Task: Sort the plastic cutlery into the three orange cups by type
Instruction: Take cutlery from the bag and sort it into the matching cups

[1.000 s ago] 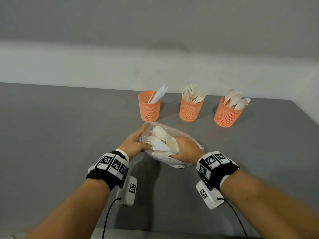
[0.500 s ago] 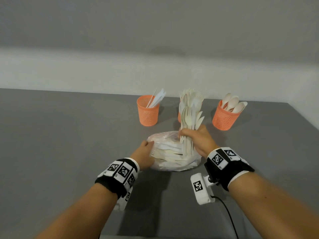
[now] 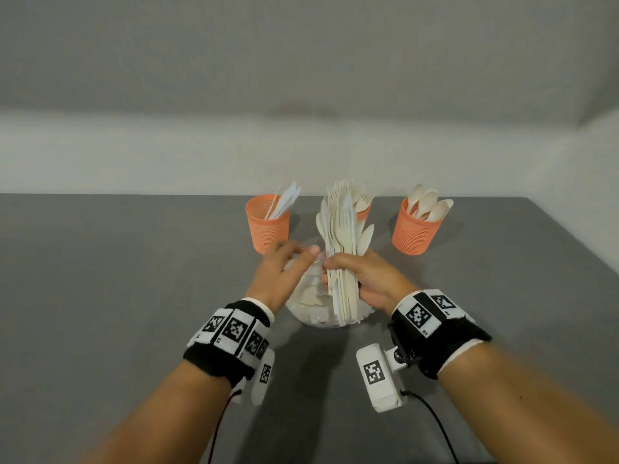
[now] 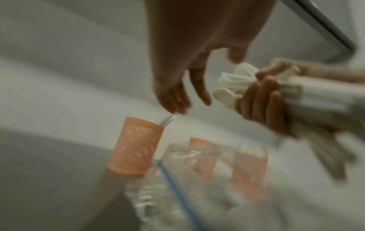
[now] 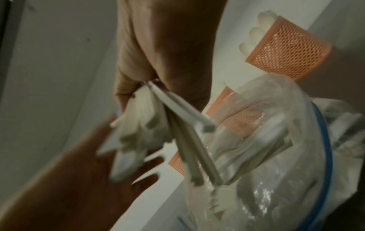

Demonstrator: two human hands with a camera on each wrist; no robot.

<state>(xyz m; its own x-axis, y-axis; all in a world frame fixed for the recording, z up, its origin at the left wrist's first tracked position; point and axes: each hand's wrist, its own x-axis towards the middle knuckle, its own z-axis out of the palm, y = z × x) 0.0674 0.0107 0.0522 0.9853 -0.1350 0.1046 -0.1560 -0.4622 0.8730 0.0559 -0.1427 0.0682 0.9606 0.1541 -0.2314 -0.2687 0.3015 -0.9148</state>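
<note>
On the grey table [image 3: 117,296], right hand [image 3: 371,279] grips cutlery bundle [image 3: 343,236]; left hand [image 3: 279,276] relaxed.

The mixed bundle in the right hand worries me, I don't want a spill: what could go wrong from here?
The right hand grips a thick mixed cutlery bundle by the handles alone, so pieces may slip out. The bundle hides the middle cup, so pieces may land wrongly. The open left hand is off the plastic bag, which may shift.

open left hand [image 4: 189,62], right hand [image 4: 262,103] gripping cutlery [image 4: 235,84]
</note>
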